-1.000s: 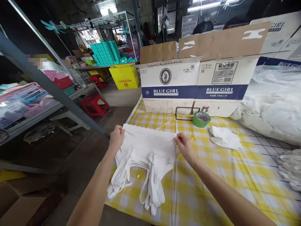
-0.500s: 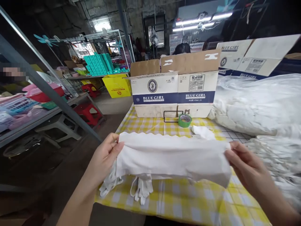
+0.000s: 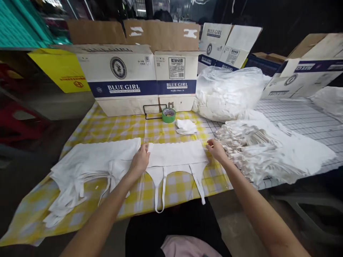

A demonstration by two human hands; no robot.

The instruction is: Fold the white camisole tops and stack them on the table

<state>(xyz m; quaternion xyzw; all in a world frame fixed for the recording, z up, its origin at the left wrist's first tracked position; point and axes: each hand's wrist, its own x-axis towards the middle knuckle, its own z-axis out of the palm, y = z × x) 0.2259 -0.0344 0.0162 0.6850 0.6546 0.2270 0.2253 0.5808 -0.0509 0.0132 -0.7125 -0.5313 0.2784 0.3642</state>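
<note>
A white camisole (image 3: 175,153) with thin straps lies flat on the yellow checked tablecloth in front of me, its straps hanging toward the near edge. My left hand (image 3: 140,157) is closed on its upper left corner. At the opposite side edge, my right hand (image 3: 216,150) has its fingers curled together at the fabric; the fingertips are small in view. To the left, partly behind my left forearm, spreads a stack of similar white camisoles (image 3: 96,153), straps bunched below.
Behind stand a BLUE GIRL carton (image 3: 123,82), a green tape roll (image 3: 168,116), a black wire frame (image 3: 150,112) and a folded white cloth piece (image 3: 186,126). A heap of white garments (image 3: 257,150) lies right, below a clear plastic bag (image 3: 227,92) of white fabric.
Both hands lifted a camisole from the stack, carried it right stretched between them, and it now lies flat beside the stack. The view has turned right.
</note>
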